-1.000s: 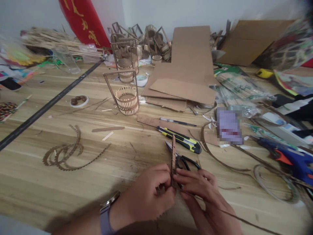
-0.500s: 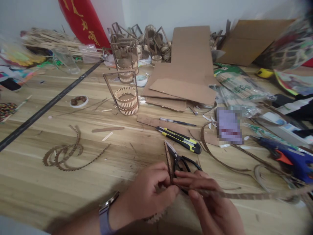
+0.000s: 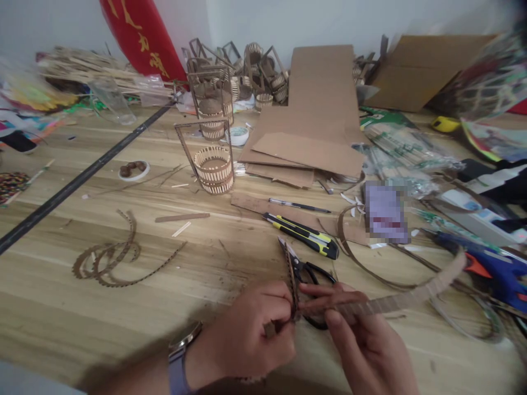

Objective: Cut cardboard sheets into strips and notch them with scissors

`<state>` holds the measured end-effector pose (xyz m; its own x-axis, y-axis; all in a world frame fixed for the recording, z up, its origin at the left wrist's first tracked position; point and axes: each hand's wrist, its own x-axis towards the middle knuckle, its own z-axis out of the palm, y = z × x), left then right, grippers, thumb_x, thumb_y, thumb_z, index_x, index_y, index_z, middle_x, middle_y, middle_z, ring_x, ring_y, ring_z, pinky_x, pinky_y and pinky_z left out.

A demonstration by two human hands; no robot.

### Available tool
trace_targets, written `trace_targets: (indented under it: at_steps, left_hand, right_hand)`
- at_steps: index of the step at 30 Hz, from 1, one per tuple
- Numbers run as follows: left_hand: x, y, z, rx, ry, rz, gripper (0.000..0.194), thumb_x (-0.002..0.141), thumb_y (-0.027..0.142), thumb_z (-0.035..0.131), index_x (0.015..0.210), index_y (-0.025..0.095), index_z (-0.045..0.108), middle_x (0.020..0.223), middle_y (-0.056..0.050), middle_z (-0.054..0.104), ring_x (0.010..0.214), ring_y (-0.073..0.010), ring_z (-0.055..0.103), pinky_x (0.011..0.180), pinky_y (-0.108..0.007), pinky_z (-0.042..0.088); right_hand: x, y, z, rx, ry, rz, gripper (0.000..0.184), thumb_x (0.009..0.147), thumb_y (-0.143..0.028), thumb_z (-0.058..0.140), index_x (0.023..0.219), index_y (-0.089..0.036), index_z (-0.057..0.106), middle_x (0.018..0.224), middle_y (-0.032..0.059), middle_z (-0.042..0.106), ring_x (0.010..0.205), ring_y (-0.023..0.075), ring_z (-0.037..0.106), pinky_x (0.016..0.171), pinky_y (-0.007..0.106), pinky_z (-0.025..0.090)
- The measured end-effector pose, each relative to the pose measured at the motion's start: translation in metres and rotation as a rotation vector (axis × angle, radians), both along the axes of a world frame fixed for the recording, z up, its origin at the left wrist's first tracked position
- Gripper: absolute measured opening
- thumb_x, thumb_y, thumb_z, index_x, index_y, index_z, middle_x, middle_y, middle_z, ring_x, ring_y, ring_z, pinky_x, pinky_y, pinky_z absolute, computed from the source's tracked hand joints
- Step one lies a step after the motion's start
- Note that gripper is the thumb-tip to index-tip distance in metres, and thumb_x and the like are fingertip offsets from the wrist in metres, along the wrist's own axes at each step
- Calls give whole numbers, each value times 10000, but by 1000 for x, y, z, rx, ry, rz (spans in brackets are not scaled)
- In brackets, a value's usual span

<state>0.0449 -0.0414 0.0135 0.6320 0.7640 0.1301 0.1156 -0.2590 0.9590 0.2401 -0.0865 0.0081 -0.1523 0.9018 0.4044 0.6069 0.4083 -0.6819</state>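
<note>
My left hand (image 3: pixel 251 334) pinches the base of a short upright piece of corrugated cardboard (image 3: pixel 292 280). My right hand (image 3: pixel 362 343) grips a long cardboard strip (image 3: pixel 405 299) that runs right and upward from where the two hands meet. Black-handled scissors (image 3: pixel 304 269) lie on the table just beyond my fingers. A yellow and black utility knife (image 3: pixel 302 234) lies a little farther back. A watch sits on my left wrist.
Flat cardboard sheets (image 3: pixel 313 126) and small slatted cardboard baskets (image 3: pixel 213 167) stand at the back. A blue glue gun (image 3: pixel 489 266) lies at the right. Curled toothed cardboard strips (image 3: pixel 111 258) lie at the left. A black pen (image 3: pixel 298 205) and a black rail (image 3: pixel 78 181) rest on the wooden table.
The long cardboard strip has swung up from low beside my right hand to stretch out rightward above the table. The upright piece has dropped lower between my fingers.
</note>
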Motion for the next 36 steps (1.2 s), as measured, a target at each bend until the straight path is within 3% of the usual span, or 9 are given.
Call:
trace_targets:
  at_steps: [6,10,14,17,23,28,32,36]
  left_hand:
    - [-1,0,2,-120,19,118,205,793,219,628,667,198,468,727,32,483,690,-121,465,628,-240,334]
    - [1,0,3,-82,19,145,202,796,138,549,645,202,431,723,27,489,703,-123,487,645,-239,351]
    - [2,0,3,-25,-2,138,198,743,80,506,648,208,388,729,24,483,712,-124,489,647,-235,355]
    - [1,0,1,-11,-10,110,203,740,71,497,645,206,379,718,27,473,700,-121,481,635,-233,346]
    - [-2,1,3,-65,2,48,199,738,85,509,627,198,388,743,25,490,701,-115,480,636,-231,342]
    - [-2,3,4,-187,44,86,214,784,203,616,644,197,454,757,25,504,723,-128,500,665,-243,362]
    - [0,3,3,-136,18,86,209,779,135,546,638,203,407,761,22,496,733,-126,500,661,-237,361]
    - [0,1,4,-78,9,60,224,757,81,509,624,204,377,742,22,481,717,-122,483,639,-234,346]
  right_hand:
    - [-7,0,0,100,14,-18,145,1052,-316,461,1028,-292,602,918,-48,798,975,127,758,928,246,511]
    - [-9,3,-1,167,-49,38,99,1042,-335,491,1029,-276,569,914,-32,810,962,165,768,933,322,499]
    - [-8,6,0,226,-114,77,61,966,-242,602,932,-280,568,919,-15,816,908,211,781,807,364,515]
    - [-4,5,1,196,-97,73,114,940,-173,595,968,-282,579,925,-14,816,909,224,783,856,382,516]
    - [-2,2,2,75,1,3,143,1034,-292,482,1029,-292,624,916,-15,806,928,174,773,840,307,557]
    - [-7,1,0,103,10,15,95,1025,-298,508,1062,-284,594,958,4,814,938,210,776,888,377,556]
    - [-8,4,-1,182,-17,56,51,971,-258,589,1014,-283,578,935,9,815,922,236,781,812,397,561]
    - [-5,5,0,215,-120,91,169,903,-152,645,987,-285,584,956,5,820,901,236,786,849,400,534]
